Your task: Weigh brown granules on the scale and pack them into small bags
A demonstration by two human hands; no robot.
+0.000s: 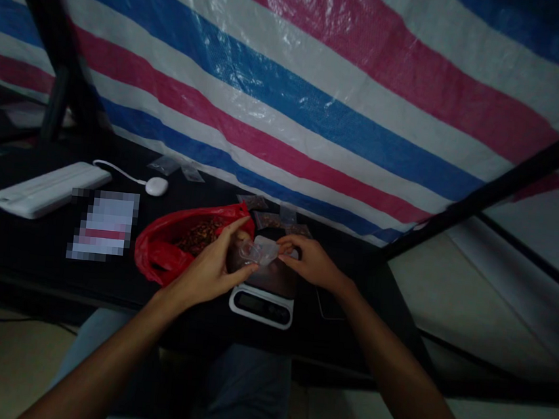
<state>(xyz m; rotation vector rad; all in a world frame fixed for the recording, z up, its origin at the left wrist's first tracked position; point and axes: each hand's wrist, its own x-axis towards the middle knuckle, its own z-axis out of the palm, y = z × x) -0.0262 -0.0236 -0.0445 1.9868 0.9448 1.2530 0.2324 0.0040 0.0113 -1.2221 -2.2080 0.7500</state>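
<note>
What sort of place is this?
Probably a packing stall: a striped tarpaulin wall, a digital scale on a black table, the left hand and right hand holding a clear bag beside a red bag of brown pieces.

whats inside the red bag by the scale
The red plastic bag holds a heap of small brown pieces, too small to identify. Its folds and the left hand cover the rest, so the deeper contents can't be seen.

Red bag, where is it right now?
In the head view, the red plastic bag lies on the black table, left of the digital scale and right beside the person's left hand, which holds a clear plastic bag.
</note>
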